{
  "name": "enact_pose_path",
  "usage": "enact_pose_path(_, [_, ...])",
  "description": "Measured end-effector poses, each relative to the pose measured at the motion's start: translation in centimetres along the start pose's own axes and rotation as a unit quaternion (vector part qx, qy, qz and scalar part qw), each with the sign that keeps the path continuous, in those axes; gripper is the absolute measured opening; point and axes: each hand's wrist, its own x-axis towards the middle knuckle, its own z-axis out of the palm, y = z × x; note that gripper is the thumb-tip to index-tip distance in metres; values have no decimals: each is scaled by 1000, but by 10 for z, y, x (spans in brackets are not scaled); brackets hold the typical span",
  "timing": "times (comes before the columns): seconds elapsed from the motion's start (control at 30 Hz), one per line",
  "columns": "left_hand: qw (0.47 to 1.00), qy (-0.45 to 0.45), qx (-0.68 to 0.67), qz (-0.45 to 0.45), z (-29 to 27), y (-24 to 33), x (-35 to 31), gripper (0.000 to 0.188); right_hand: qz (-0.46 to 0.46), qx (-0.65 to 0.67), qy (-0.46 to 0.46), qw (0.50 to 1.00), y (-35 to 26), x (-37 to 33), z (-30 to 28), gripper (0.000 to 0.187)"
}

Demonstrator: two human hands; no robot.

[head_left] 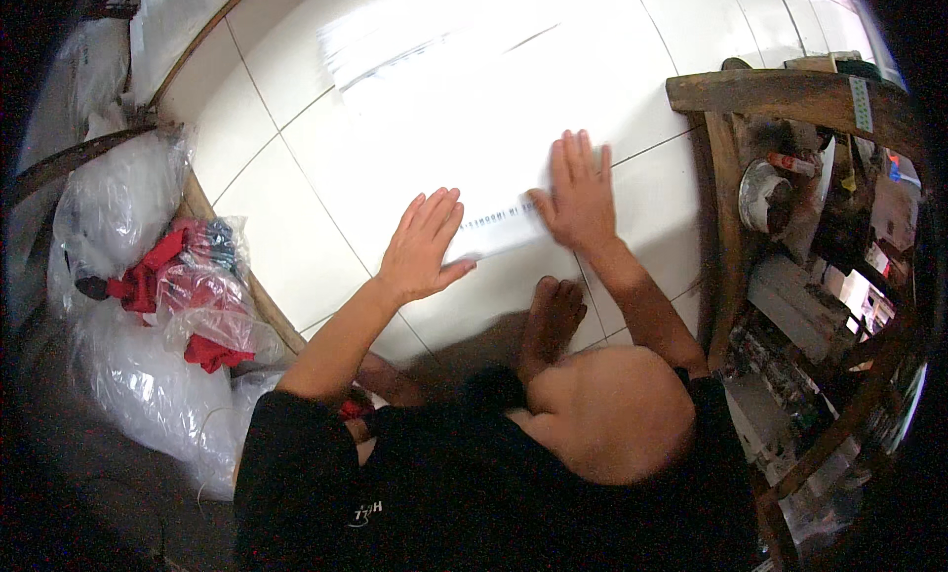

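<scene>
A white sheet-like piece (506,238) with a line of print along its near edge lies on the pale tiled floor in front of me. Glare washes out its far part, so I cannot tell its full outline or whether it is paper or plastic. My left hand (427,244) lies flat at its near left corner, fingers stretched forward and thumb pointing right. At the near right end, my right hand (578,199) is spread with the palm down. Neither hand grips anything.
Clear plastic bags (128,202) and red cloth (153,276) are heaped on the left beside a curved wooden edge. A wooden frame (780,93) with a cluttered shelf and a round white roll (760,197) stands right. My bare foot (553,315) is close to the sheet.
</scene>
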Motion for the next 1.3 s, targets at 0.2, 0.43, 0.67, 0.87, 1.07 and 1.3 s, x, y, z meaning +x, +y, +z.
enact_pose_path(0.2, [976, 58, -200, 69, -31, 5, 117, 46, -81, 230, -37, 969, -61, 20, 27, 69])
enact_pose_path(0.43, [948, 3, -74, 309, 13, -19, 212, 65, -113, 178, -46, 976, -59, 18, 34, 70])
enact_pose_path(0.67, [969, 61, -26, 238, -46, -92, 289, 73, -115, 141, -73, 981, -57, 26, 22, 76])
enact_pose_path(0.87, [975, 21, -54, 217, -57, -113, 294, 70, -118, 131, -89, 980, -55, 33, 22, 77])
enact_pose_path(1.07, [896, 126, 146, 399, -62, -105, 267, 64, -116, 107, -139, 978, -60, 36, 8, 78])
enact_pose_path(1.3, [972, 73, 223, -29, -124, -102, 236, 95, -67, 94, -149, 982, -76, 33, -6, 80])
